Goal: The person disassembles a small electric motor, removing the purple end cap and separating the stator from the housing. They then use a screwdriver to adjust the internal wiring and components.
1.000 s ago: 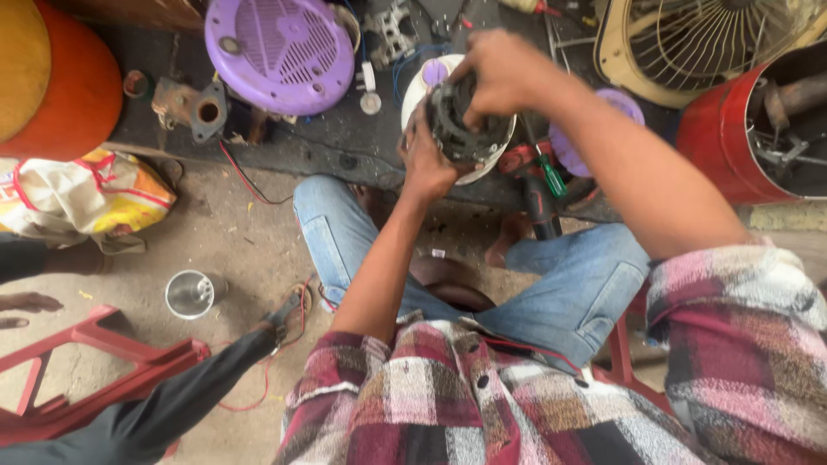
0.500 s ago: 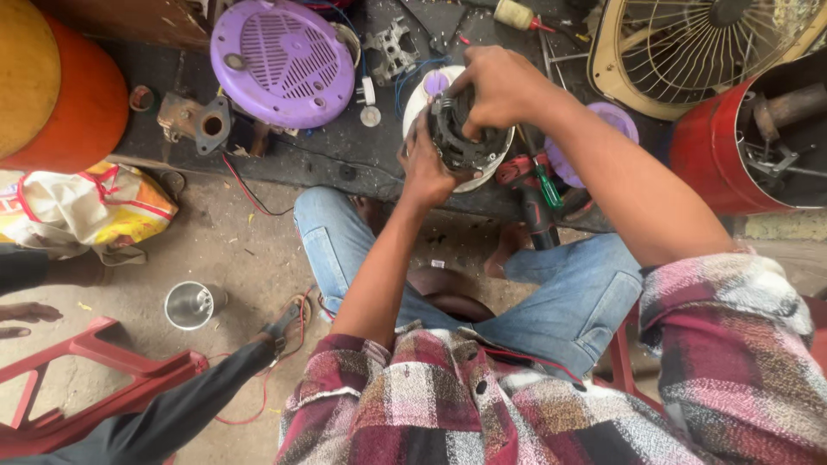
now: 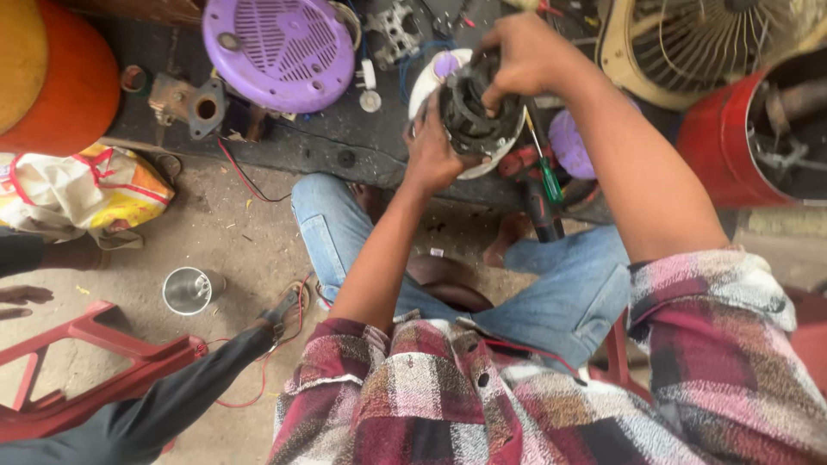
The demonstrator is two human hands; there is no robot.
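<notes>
A dark round motor core [image 3: 470,119] sits in a white casing [image 3: 495,157], held up over the edge of a black work surface [image 3: 340,146]. My left hand [image 3: 429,148] grips its left and lower side. My right hand [image 3: 521,53] is closed over its top right. Both forearms reach forward from plaid sleeves, above my knees in blue jeans [image 3: 564,288].
A purple fan grille [image 3: 280,50], a metal bracket [image 3: 191,103] and small parts lie on the surface. Screwdrivers [image 3: 544,181] lie right of the motor. A wire fan guard [image 3: 698,39] and red drum [image 3: 758,138] stand right; orange barrel [image 3: 60,77], sack [image 3: 82,194], steel cup [image 3: 187,290], red stool [image 3: 95,362] left.
The view has drifted slightly. Both hands keep their hold on the motor, which has shifted a little within the frame; my right hand has turned somewhat over its top.
</notes>
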